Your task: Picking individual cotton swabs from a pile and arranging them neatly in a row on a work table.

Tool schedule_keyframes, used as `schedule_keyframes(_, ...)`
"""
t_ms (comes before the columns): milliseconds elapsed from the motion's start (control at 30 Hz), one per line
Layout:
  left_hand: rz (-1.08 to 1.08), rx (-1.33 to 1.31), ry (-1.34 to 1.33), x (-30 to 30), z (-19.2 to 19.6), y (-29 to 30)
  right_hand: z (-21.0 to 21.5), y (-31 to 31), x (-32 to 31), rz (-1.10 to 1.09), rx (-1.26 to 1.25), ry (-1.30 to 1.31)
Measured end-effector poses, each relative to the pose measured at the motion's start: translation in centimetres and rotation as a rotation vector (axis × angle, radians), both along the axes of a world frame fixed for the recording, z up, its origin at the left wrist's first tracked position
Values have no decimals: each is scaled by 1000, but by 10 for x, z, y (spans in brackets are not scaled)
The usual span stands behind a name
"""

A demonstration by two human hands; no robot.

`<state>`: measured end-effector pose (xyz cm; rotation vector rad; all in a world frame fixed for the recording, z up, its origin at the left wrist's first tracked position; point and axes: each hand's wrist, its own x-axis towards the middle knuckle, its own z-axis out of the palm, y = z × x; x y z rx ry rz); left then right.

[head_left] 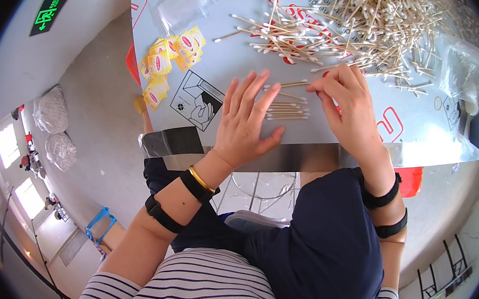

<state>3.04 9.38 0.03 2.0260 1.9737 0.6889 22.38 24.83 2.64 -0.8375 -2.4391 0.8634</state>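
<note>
My left hand [248,113] hovers over the table with its fingers spread and nothing in them. Beside its thumb and fingertips lies a small row of cotton swabs [287,111], set side by side. My right hand [349,102] is closed in a pinch at the right end of a cotton swab [287,84], just beyond that row. Its fingers partly hide the spot where they meet the swab. A large loose heap of cotton swabs [381,28] covers the far right of the table, with a thinner spread [289,34] reaching toward the middle.
Small yellow-and-white packets [159,63] lie at the table's left, near a clear plastic bag [183,8]. More clear plastic [471,73] sits at the right edge. Black tape [173,141] covers the near left edge of the printed grey tabletop [247,59]. White sacks [54,116] stand on the floor.
</note>
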Motion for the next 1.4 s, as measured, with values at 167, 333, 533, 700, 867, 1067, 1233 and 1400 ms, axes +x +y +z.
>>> schedule_keyframes(167, -3, 49, -31, -1, -7, -2, 0, -13, 11, 58, -64, -59)
schedule_keyframes(333, -41, 62, -13, -3, -11, -7, -3, -15, 8, 79, -9, -61)
schedule_keyframes(533, -32, 35, -5, -1, -5, -6, 3, -12, 12, 123, 63, -111)
schedule_keyframes(700, -23, 17, -3, 0, -1, -5, 8, -5, 27, 246, 193, -197)
schedule_keyframes(867, -7, 17, -15, 1, -2, -5, 9, -1, 26, 308, 257, -158)
schedule_keyframes(1067, -7, 8, -21, 0, -2, -5, 9, 6, 25, 373, 363, -206)
schedule_keyframes(1233, -14, -3, -23, -1, -1, -5, 10, 7, 24, 409, 363, -226)
schedule_keyframes(1400, -13, -4, -23, 0, 0, -4, 11, 7, 21, 436, 395, -213)
